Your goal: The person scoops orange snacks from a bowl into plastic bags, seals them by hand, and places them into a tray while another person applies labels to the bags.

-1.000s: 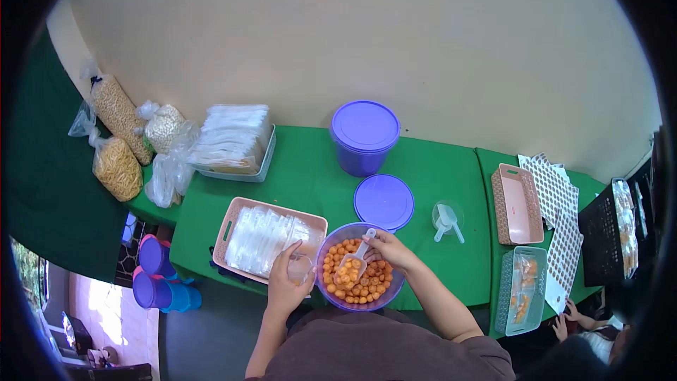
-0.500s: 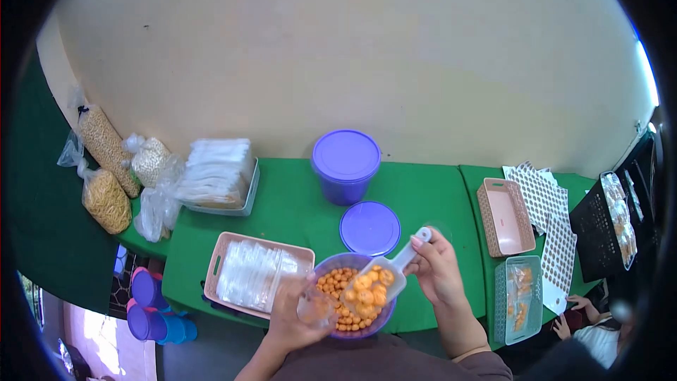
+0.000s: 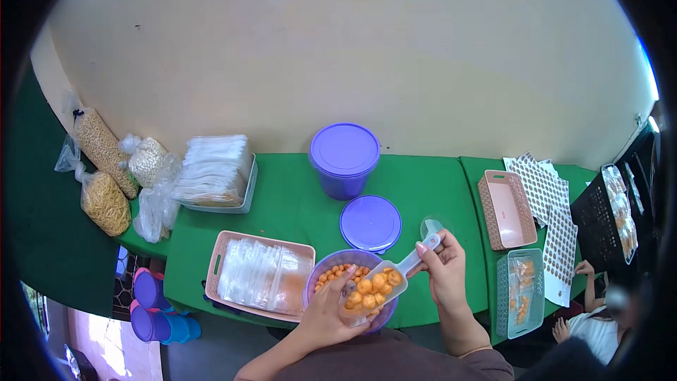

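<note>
My right hand [image 3: 443, 268] grips the handle of a white translucent scoop [image 3: 410, 262], tilted down toward the left. Round orange snack balls [image 3: 374, 288] fill its bowl. Curled around a clear plastic bag [image 3: 352, 315], my left hand [image 3: 326, 319] holds it right at the scoop's lower end, its shape partly hidden by the fingers. Both are over a purple tub [image 3: 315, 268] that contains more of the orange balls. To the left, a pink basket [image 3: 262, 238] holds a stack of clear plastic bags [image 3: 254, 275].
A purple lid [image 3: 370, 224] and a lidded purple tub [image 3: 345, 162] stand behind. At left are a basket of packets [image 3: 215, 169] and bagged snacks [image 3: 106, 201]. On the right are a pink basket [image 3: 509, 212], a grey-green basket [image 3: 537, 296], sticker sheets [image 3: 539, 190] and another person [image 3: 592, 331].
My left hand has moved right with the bag, up against the scoop's mouth. The loaded scoop has shifted slightly, still in my right hand.
</note>
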A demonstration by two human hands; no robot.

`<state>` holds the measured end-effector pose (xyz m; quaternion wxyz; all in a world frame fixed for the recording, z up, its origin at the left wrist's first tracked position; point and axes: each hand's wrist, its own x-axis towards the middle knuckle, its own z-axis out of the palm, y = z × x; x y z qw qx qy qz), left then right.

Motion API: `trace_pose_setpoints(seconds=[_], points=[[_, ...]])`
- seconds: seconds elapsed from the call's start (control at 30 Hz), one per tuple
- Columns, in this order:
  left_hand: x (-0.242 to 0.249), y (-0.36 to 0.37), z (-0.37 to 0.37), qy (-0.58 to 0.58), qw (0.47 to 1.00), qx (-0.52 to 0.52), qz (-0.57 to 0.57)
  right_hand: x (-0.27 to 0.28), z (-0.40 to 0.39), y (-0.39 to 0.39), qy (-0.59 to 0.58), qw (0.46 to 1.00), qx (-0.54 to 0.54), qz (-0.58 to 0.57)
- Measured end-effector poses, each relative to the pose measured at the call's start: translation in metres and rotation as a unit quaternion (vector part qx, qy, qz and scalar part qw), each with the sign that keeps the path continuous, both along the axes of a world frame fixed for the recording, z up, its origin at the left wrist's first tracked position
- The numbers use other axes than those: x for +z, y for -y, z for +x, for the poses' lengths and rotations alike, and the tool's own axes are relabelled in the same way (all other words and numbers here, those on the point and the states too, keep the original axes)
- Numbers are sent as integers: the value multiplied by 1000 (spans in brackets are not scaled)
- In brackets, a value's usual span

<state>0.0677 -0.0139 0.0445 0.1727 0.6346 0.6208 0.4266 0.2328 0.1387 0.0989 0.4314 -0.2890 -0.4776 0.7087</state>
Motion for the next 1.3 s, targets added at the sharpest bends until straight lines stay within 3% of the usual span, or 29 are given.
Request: trace_pose_setpoints(seconds=[0.17, 0.3, 0.43, 0.67, 0.77, 0.87, 0.93, 1.07, 1.17, 1.23, 1.27, 1.3], points=[[3, -6, 2, 14, 1000, -6, -24, 3, 5, 17, 40, 983, -24, 176], [1, -6, 3, 20, 1000, 11, 8, 2, 9, 21, 69, 967, -39, 242], [-7, -4, 3, 6, 1000, 21, 21, -2, 10, 19, 62, 971, -33, 228], [-2, -2, 3, 8, 999, 33, -12, -9, 9, 10, -12, 995, -27, 91], [2, -5, 2, -23, 1000, -11, -5, -15, 17, 2, -37, 997, -48, 39], [1, -11, 7, 39, 999, -30, -3, -16, 28, -5, -51, 994, -93, 13], [-1, -18, 9, 151, 988, 0, -29, -22, 36, -11, -55, 989, -133, 19], [-16, -24, 6, 133, 990, 33, -9, -36, 45, -13, -47, 985, -164, 28], [-7, -24, 3, 51, 996, 69, 9, -56, 40, -9, 1, 989, -147, 10], [3, -21, 2, -26, 995, 91, 19, -80, 34, -6, 92, 993, -66, 21], [-1, -20, 0, -27, 995, 90, 18, -89, 31, -1, 91, 993, -67, 20], [-9, -19, -1, 81, 993, 88, 24, -96, 27, 4, 220, 970, 0, 106]])
